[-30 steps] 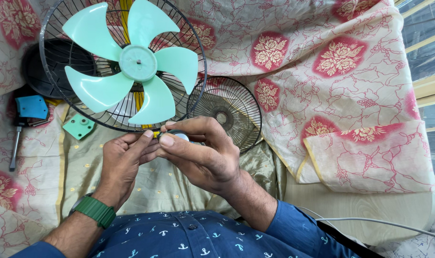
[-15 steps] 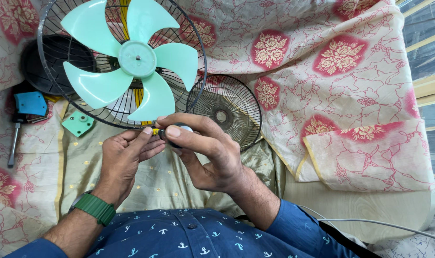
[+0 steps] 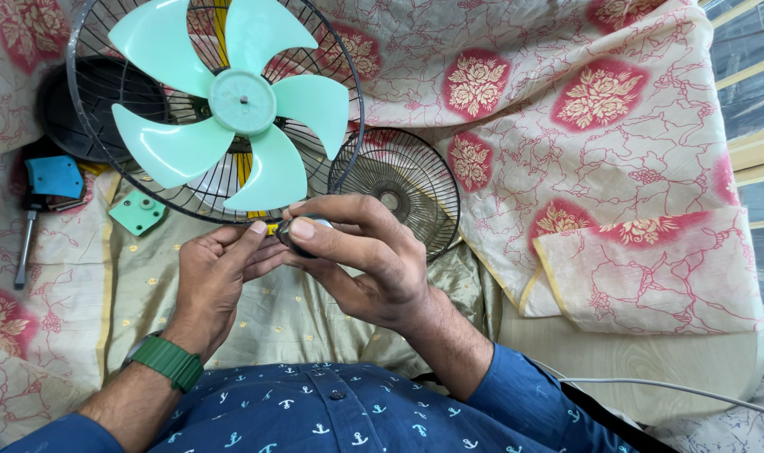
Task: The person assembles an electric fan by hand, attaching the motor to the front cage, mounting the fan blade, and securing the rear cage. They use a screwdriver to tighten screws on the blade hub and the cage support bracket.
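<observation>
While R hand pinches small dark round cap and L hand pinches its yellow stub, fitting seems underway w/ mint fan blade at 11 o'clock; next likely needs steady twist.

Wire fan guards: two, a large one and a small one. Mint-green fan blade: one, five vanes. Green plastic bracket: one. Blue plastic piece: one. Green wristwatch: one. Hands: two.

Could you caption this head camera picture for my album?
Both hands, left hand and right hand, grip a small round dark part beside a mint-green plastic fan blade.
</observation>
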